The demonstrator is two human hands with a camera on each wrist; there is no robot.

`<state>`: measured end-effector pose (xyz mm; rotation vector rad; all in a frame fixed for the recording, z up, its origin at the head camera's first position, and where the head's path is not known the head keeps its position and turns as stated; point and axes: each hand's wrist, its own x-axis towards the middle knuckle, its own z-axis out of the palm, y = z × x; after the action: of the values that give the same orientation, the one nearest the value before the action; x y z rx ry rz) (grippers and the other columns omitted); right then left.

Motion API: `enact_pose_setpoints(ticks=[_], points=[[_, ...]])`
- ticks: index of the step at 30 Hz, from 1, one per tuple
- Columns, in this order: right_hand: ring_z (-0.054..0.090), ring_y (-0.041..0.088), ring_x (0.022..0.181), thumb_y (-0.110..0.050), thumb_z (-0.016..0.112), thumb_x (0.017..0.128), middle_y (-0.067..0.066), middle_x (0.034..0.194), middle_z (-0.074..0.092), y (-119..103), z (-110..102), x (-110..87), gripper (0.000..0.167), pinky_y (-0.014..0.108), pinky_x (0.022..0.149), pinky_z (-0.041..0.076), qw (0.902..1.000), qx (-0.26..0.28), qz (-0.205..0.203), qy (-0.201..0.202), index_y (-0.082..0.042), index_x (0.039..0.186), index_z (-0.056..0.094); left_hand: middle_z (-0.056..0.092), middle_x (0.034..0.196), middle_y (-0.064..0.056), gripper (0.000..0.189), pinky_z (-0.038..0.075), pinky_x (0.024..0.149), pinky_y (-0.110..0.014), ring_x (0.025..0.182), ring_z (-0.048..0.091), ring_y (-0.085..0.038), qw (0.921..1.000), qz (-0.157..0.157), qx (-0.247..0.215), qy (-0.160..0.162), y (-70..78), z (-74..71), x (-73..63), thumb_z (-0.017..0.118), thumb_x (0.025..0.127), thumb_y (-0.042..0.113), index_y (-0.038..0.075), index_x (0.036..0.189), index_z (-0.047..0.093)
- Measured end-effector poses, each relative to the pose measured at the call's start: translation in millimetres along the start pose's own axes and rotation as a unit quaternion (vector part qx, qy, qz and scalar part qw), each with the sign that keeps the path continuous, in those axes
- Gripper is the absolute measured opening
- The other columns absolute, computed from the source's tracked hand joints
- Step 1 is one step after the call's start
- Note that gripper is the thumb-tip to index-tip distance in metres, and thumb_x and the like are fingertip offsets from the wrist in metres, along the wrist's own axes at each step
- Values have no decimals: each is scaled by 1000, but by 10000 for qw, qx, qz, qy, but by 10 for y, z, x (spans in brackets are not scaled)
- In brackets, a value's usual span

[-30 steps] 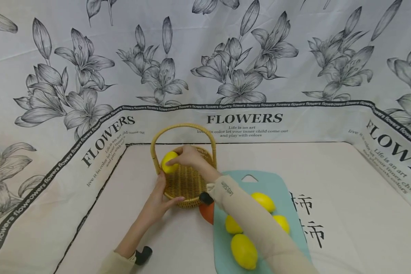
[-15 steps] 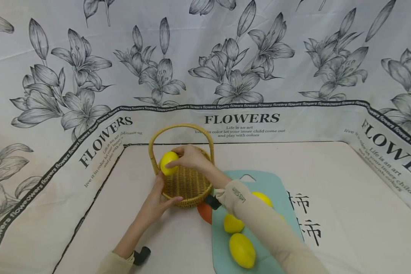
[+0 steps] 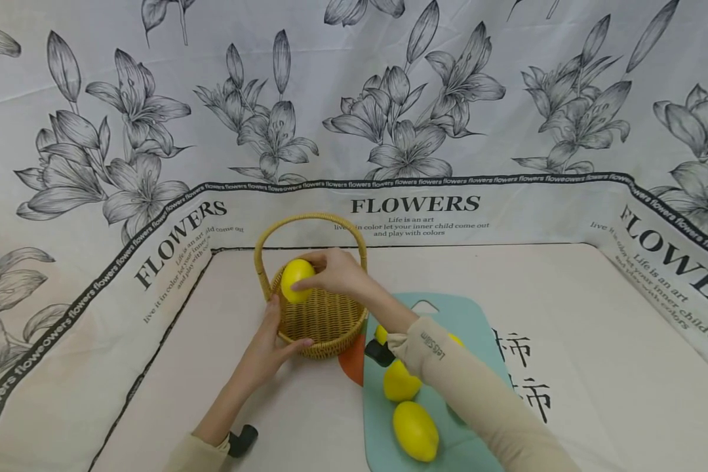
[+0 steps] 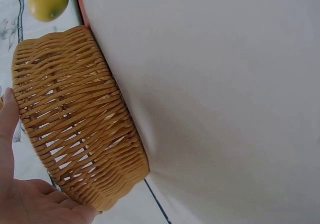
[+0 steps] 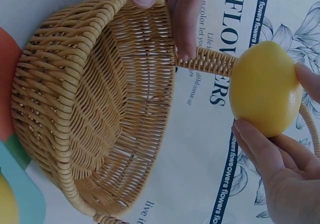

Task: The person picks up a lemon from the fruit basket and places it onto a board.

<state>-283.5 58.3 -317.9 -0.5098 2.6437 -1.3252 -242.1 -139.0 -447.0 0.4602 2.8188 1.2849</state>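
Observation:
A yellow lemon (image 3: 295,280) is pinched between the thumb and fingers of my right hand (image 3: 343,274). It is above the left part of a round wicker basket (image 3: 321,322) with a tall handle; the right wrist view shows the lemon (image 5: 262,84) apart from the basket's rim. No fruit shows in the visible inside of the basket (image 5: 100,109). My left hand (image 3: 267,347) holds the basket's left side, its thumb at the near rim. From the left wrist view, the fingers (image 4: 55,206) lie against the woven wall (image 4: 80,119).
A light blue cutting board (image 3: 383,432) lies right of the basket, bearing several lemons (image 3: 415,431), some partly covered by my right forearm. An orange-red flat shape (image 3: 351,364) peeks out between basket and board. Floral cloth (image 3: 413,151) hangs behind the table.
My right hand and the lemon have moved slightly right, away from the basket's left rim. The right forearm has shifted right over the board. My left hand keeps its hold on the basket.

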Motion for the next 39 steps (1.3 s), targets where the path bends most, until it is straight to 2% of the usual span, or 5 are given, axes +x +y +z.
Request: enact_pose_setpoints(ticks=[6, 25, 39], points=[[60, 18, 112, -29, 82, 79, 4, 126, 63, -11, -35, -105, 62, 29, 89, 50, 9993, 295, -213, -46, -11, 134, 59, -8, 159, -13, 115, 13, 114, -55, 146, 0, -31, 10000, 52, -18, 9, 2, -4, -3, 69, 81, 56, 5, 154, -6], [57, 21, 118, -27, 83, 78, 4, 133, 58, 21, -169, -406, 65, 32, 94, 49, 9988, 383, -302, 68, -15, 136, 57, -8, 159, -13, 115, 11, 115, -53, 146, -2, -30, 10000, 76, 22, 33, 5, -5, 2, 69, 82, 53, 2, 153, -5], [56, 18, 120, -24, 82, 78, 4, 135, 57, 45, -247, -666, 67, 32, 96, 48, 9961, 815, -347, 19, -13, 138, 55, -8, 159, -14, 113, 11, 115, -53, 146, -2, -31, 9999, 114, 67, 56, 16, -4, 7, 70, 84, 49, 0, 153, -4]])
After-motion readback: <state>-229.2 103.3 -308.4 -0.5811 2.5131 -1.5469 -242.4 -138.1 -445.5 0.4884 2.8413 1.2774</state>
